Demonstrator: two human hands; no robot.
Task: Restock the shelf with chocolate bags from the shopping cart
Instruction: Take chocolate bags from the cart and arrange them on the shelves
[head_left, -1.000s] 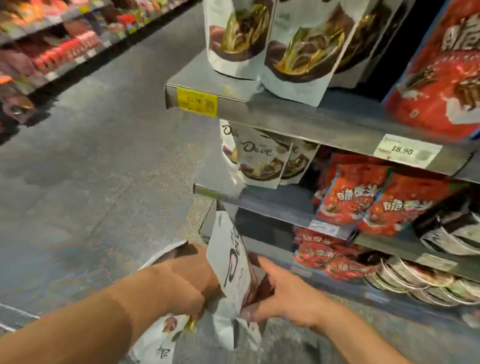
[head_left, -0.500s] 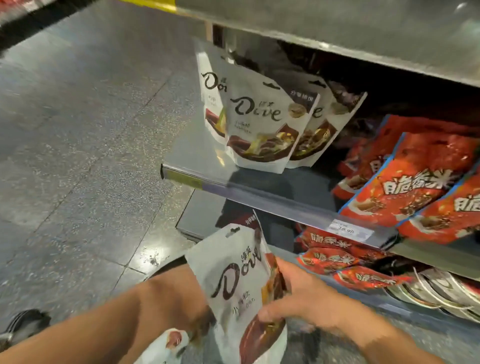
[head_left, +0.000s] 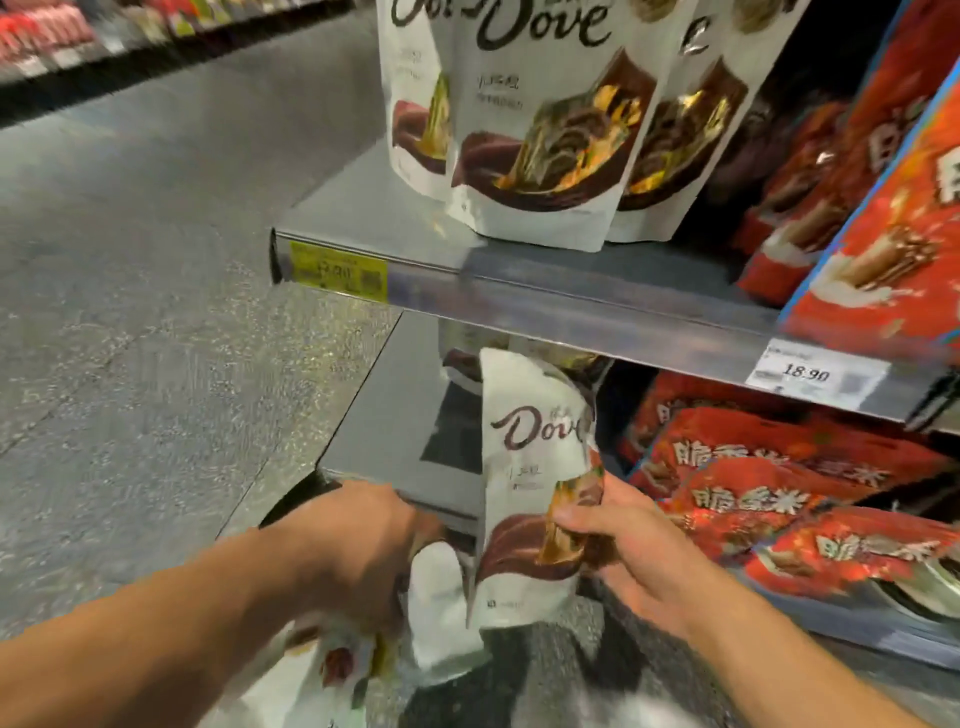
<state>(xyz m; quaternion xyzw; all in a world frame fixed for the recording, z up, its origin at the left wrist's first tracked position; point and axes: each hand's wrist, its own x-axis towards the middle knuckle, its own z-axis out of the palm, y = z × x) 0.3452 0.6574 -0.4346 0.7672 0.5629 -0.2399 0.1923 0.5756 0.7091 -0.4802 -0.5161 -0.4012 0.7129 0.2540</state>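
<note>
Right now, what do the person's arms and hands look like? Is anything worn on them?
Both forearms are bare: no sleeve shows on the left forearm or the right forearm. The left hand and the right hand wear no gloves. No watch, bracelet or ring is visible, though the picture is slightly blurred.

chocolate bags stand on upper shelf, left of red packs.
</note>
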